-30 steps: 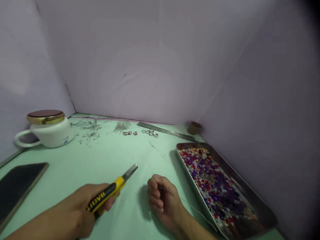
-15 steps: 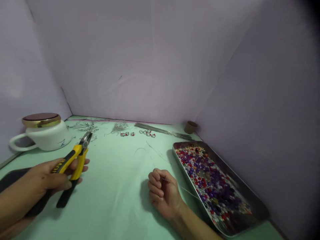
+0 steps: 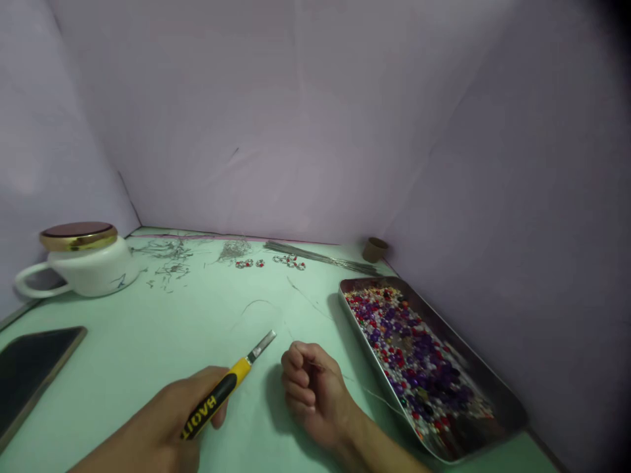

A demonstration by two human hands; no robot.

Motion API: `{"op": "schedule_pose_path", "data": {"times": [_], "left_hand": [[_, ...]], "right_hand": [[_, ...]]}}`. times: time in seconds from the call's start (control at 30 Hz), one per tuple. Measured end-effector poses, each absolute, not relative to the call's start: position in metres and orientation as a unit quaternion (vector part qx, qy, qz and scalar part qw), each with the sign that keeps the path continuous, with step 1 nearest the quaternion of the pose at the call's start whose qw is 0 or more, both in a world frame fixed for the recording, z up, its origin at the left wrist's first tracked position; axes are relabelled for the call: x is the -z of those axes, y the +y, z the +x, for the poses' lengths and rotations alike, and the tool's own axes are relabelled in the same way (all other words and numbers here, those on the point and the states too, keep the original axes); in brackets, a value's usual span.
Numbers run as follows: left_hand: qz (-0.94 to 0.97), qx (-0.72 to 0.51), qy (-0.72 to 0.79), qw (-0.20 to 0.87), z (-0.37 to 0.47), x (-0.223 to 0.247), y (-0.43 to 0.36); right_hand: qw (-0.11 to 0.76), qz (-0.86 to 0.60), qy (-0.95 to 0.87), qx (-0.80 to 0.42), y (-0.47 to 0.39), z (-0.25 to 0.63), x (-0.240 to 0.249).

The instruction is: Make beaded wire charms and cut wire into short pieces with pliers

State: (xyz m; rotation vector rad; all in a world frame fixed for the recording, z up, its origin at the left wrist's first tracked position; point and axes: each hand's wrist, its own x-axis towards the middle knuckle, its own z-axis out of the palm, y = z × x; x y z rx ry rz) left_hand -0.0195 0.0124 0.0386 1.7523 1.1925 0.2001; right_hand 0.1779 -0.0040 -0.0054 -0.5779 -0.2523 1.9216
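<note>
wire work over a pale green tabletop [image 3: 231,341], as i direct it from afar. my left hand [image 3: 170,414] has its grip closed around the pliers [image 3: 211,402], whose nose points up and to the right, near the right fingertips but apart from them. the pliers show nearly edge-on, so i cannot tell whether their jaws stand parted. my right hand [image 3: 313,391] is curled palm inward, its grip pinched on a thin wire [image 3: 256,301]. the wire's faint end appears to arc over the tabletop beyond the fingertips; a strand also runs out past the wrist towards the tray [image 3: 458,335], and i take it for the same wire.

step in hand, as i judge it: the wire is held steady while the pliers stand ready beside it. the next move, in my reading, calls for lining the nose up with the wire just past the pinch, keeping the fingertips out of the bite.

surroundings: beads [image 3: 419,368] fill much of the tray at the right; small beaded rings [image 3: 290,261] lie towards the back, near a bundle of rods [image 3: 323,255]; wire scraps [image 3: 170,249] lie right of the mug [image 3: 96,268].
</note>
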Motion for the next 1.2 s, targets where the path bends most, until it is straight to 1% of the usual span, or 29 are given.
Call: {"op": "schedule_pose_path", "data": {"times": [0.1,0.27,0.47,0.57,0.67,0.77,0.93,1.07,1.2], "left_hand": [[0.744,-0.081,0.462,0.475,-0.015,-0.040,0.012],[0.755,-0.057,0.434,0.488,-0.010,-0.036,0.009],[0.756,-0.071,0.422,0.495,-0.006,-0.039,0.011],[0.730,-0.076,0.447,0.511,0.000,-0.045,0.014],[0.685,-0.055,0.482,0.543,0.006,-0.051,0.014],[0.681,-0.046,0.474,0.557,0.007,-0.053,0.012],[0.695,-0.068,0.472,0.538,-0.001,-0.048,0.012],[0.742,-0.079,0.433,0.505,-0.008,-0.036,0.012],[0.735,-0.064,0.475,0.479,-0.011,-0.023,0.012]], "right_hand": [[0.517,-0.206,-0.104,-0.824,-0.007,0.176,0.006],[0.485,-0.174,-0.106,-0.850,-0.009,0.175,0.007],[0.482,-0.155,-0.085,-0.858,-0.006,0.177,0.007],[0.487,-0.157,-0.096,-0.854,-0.005,0.178,0.007],[0.479,-0.174,-0.108,-0.854,-0.007,0.177,0.007],[0.474,-0.186,-0.108,-0.854,-0.008,0.176,0.007],[0.489,-0.184,-0.111,-0.845,-0.007,0.177,0.008],[0.473,-0.205,-0.113,-0.850,-0.008,0.176,0.008],[0.473,-0.220,-0.109,-0.846,-0.009,0.174,0.009]]}}
